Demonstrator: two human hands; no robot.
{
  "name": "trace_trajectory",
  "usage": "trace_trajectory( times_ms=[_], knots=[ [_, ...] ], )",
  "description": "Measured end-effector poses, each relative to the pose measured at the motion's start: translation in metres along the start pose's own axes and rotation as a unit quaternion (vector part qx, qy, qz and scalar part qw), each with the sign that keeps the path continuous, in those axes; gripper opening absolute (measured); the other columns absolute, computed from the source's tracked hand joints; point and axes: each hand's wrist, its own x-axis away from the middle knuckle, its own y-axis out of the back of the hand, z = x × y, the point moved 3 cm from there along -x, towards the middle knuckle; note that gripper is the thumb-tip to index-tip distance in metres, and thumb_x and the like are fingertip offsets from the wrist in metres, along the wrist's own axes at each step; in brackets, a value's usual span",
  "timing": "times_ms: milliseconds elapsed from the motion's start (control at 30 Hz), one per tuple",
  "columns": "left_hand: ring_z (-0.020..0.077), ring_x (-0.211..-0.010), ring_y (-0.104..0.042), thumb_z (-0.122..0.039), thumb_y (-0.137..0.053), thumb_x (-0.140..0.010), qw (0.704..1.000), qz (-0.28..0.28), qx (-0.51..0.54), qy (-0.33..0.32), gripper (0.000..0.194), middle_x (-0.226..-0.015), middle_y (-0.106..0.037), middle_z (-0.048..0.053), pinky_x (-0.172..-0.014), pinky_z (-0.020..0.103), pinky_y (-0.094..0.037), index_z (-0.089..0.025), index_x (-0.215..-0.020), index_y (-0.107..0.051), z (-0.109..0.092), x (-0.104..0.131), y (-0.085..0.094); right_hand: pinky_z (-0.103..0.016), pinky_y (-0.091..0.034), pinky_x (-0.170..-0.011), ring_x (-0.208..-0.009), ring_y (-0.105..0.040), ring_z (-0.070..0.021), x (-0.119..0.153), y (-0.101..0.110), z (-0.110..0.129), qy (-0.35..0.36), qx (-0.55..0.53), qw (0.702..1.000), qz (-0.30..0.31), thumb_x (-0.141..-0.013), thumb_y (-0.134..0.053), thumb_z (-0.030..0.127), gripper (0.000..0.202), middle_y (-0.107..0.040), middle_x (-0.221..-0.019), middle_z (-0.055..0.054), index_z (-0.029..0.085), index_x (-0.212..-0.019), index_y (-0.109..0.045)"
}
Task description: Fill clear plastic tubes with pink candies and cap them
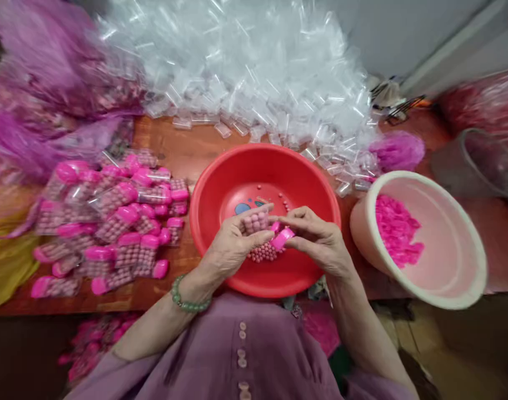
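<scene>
Above a red basin (212, 183), my left hand (229, 244) holds a small clear container filled with pink beads (256, 222). My right hand (320, 239) pinches a bright pink cap (282, 238) just to the right of the container's end. Cap and container look apart, though the fingers partly hide the space between them. Loose pink beads (262, 254) lie in the basin below the hands, and a few more are scattered toward its back.
Filled containers with pink caps (120, 222) are heaped at the left. Empty clear containers (245, 61) form a large pile behind the basin. A pale tub (449, 250) of pink caps (397, 230) stands at the right. Purple plastic bags (41, 61) lie at the back left.
</scene>
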Motion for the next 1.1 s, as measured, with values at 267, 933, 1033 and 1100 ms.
trace_trajectory(
  times_ms=[267,933,1033,1100],
  knots=[
    [0.0254,-0.124,-0.061,-0.03,-0.081,-0.076,0.995,0.014,-0.097,-0.024,0.042,-0.126,-0.069,0.013,-0.11,0.037,-0.044,-0.012,-0.113,-0.072,-0.006,0.003,-0.004,-0.028,-0.053,-0.079,-0.097,-0.061,-0.0156,-0.003,-0.007,0.005,0.046,0.116,0.992,0.001,-0.087,-0.074,0.027,0.018,-0.06,-0.1,-0.003,0.028,-0.104,-0.071],
    [0.0145,-0.083,-0.064,-0.037,-0.077,-0.08,0.993,0.087,-0.069,0.043,0.035,-0.09,-0.069,0.006,-0.079,0.027,-0.051,-0.012,-0.103,-0.068,-0.01,0.004,-0.008,-0.028,-0.061,-0.084,-0.092,-0.07,-0.0143,0.001,0.003,0.023,0.005,0.0,0.992,-0.128,-0.077,-0.08,0.015,0.016,-0.073,-0.096,-0.002,0.023,-0.089,-0.073],
    [0.014,-0.079,-0.062,-0.039,-0.076,-0.08,0.988,0.129,-0.057,0.067,0.034,-0.087,-0.067,0.006,-0.075,0.027,-0.049,-0.012,-0.1,-0.065,-0.007,0.006,-0.009,-0.029,-0.061,-0.083,-0.092,-0.069,-0.0148,-0.003,0.003,0.027,0.049,0.012,0.98,-0.192,-0.076,-0.081,0.016,0.02,-0.072,-0.097,-0.002,0.024,-0.093,-0.073],
    [0.0128,-0.076,-0.06,-0.038,-0.073,-0.082,0.983,0.158,-0.067,0.06,0.031,-0.084,-0.065,0.005,-0.073,0.026,-0.047,-0.012,-0.098,-0.065,-0.008,0.006,-0.011,-0.028,-0.06,-0.084,-0.091,-0.069,-0.0141,-0.008,-0.006,0.027,0.068,0.026,0.981,-0.182,-0.077,-0.08,0.015,0.024,-0.071,-0.097,-0.001,0.025,-0.097,-0.073]
  ],
)
